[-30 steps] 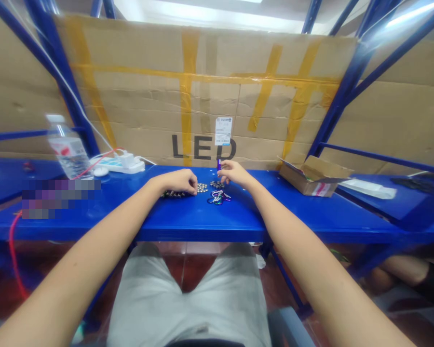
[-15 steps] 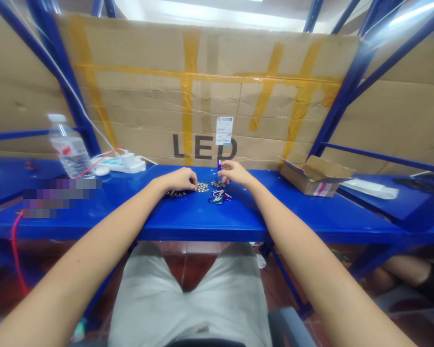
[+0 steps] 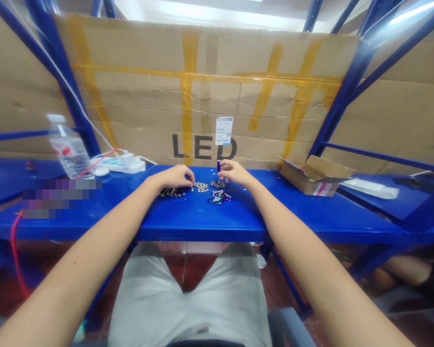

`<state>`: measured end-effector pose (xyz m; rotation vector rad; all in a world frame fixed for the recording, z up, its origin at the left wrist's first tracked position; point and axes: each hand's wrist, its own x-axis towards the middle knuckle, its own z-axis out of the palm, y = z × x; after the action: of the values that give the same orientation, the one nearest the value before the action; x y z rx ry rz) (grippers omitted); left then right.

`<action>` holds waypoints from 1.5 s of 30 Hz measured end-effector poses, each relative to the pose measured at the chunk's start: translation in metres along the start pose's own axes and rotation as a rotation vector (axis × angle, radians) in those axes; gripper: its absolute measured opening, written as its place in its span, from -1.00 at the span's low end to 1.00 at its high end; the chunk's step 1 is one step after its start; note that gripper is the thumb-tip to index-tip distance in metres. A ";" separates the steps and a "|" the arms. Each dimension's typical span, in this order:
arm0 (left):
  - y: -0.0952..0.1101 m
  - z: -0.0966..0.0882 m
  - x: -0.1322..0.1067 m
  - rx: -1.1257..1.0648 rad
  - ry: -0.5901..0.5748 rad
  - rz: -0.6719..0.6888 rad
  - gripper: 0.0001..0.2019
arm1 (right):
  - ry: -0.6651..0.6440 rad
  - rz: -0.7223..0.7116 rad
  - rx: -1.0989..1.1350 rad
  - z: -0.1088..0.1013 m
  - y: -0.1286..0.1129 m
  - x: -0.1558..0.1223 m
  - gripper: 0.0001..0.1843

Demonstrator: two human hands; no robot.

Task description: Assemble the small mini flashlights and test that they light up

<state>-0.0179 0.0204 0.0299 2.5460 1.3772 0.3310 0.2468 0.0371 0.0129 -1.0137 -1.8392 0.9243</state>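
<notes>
Right fingers (image 3: 227, 164) pinching purple tube (image 3: 219, 166), long axis upright, left fingers (image 3: 190, 178) curled, hold unclear

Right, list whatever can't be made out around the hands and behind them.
All in the head view:
Purple piece: lower end hidden by the right hand.
Left hand: its curled fingers hide whether it grips anything.
Row of dark pieces: far ends hidden by the left hand.
Small metal pieces: too small to count.
White label: print too small to read.
</notes>
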 end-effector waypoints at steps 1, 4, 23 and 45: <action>-0.001 0.000 0.000 -0.001 -0.005 0.002 -0.80 | -0.002 -0.012 -0.016 0.000 0.000 0.000 -0.77; -0.001 0.002 0.000 0.013 -0.045 -0.014 -0.80 | -0.004 -0.047 -0.061 -0.001 -0.002 -0.001 -0.82; -0.005 0.012 0.006 0.072 -0.008 -0.030 -0.83 | -0.039 -0.105 -0.009 0.001 0.003 0.003 -0.83; 0.000 0.013 0.006 0.024 0.012 -0.017 -0.77 | -0.075 -0.128 -0.133 0.007 -0.005 -0.004 -0.91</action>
<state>-0.0114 0.0243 0.0184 2.5540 1.4154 0.3296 0.2408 0.0304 0.0131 -0.9401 -2.0254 0.7807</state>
